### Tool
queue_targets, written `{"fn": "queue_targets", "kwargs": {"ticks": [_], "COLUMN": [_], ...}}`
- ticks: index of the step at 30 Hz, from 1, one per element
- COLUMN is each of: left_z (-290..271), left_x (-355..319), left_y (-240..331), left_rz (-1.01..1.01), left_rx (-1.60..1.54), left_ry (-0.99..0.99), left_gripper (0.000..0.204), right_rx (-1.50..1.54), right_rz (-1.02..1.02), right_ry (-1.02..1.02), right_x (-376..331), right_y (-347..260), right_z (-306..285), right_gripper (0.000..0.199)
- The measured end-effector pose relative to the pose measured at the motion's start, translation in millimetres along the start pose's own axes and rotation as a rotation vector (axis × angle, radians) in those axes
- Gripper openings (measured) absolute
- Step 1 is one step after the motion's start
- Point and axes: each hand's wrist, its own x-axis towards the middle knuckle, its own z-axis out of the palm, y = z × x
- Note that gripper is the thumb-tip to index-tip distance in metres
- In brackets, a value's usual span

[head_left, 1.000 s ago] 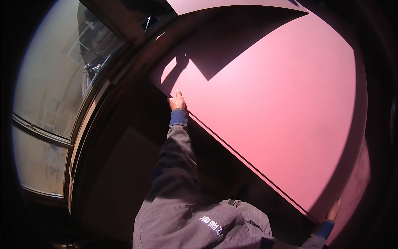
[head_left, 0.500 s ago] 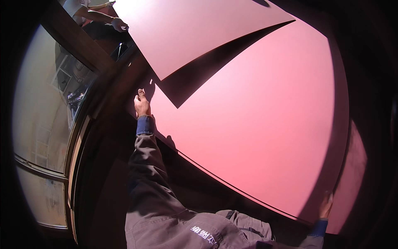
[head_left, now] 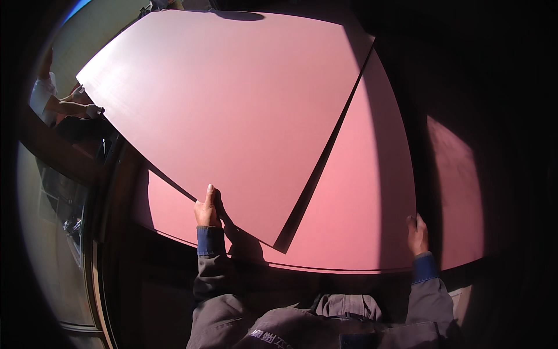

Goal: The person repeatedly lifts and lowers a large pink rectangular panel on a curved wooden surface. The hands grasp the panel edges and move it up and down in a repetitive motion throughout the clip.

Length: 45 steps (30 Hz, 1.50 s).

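A large, thin pink sheet (head_left: pixel 232 116) lies at an angle, partly above another pink sheet (head_left: pixel 343 221). A dark wedge of shadow shows along the upper sheet's right edge. My left hand (head_left: pixel 207 213) is closed on the upper sheet's near left edge, thumb on top and fingers hidden beneath. By the right edge of the lower sheet is my right hand (head_left: pixel 417 235), its visible fingers raised and a little apart, holding nothing that I can see. At the far left, a co-worker's gloved hand (head_left: pixel 95 111) holds the upper sheet's edge.
A framed glass panel (head_left: pixel 55 232) stands along the left side. Another pink surface (head_left: pixel 456 198), partly in shadow, lies to the right beyond a dark gap. The co-worker (head_left: pixel 43 96) is at the far left. Deep shadow hides much of the right side.
The upper sheet has come nearer, covering more of the lower one. My left hand, earlier apart from it, now grips its edge. The view has shifted, with my right hand appearing farther up.
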Motion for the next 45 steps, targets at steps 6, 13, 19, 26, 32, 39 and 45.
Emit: {"fn": "queue_targets", "kwargs": {"ticks": [6,13,19,26,32,39,45], "left_z": [-4,-9,8,42,51,73,79], "left_x": [-81,-63,-95,-61,-54,-36,6], "left_y": [27,3,78,76,-3,-51,-46], "left_rz": [-0.05,-0.157,-0.205,-0.434,-0.443,-0.304,-0.249], "left_rx": [-0.113,0.138,0.104,0.145,0.18,-0.067,-0.103], "left_ry": [-0.239,-0.199,-0.245,-0.416,-0.398,-0.373,-0.271], "left_gripper": [0.024,0.035,0.026,0.04,0.039,0.045,0.033], "right_rx": [0.347,0.983,0.984,1.074,1.097,1.111,1.107], "right_rz": [0.249,0.501,0.32,0.403,0.378,0.476,0.471], "right_ry": [-0.08,-0.394,-0.417,-0.625,-0.526,-0.522,-0.428], "right_x": [22,99,162,273,251,246,225], "right_y": [-49,-124,-192,-183,-79,-62,-90], "right_z": [35,113,127,151,187,194,200], "right_gripper": [0.063,0.104,0.093,0.056,0.059,0.063,0.057]}}
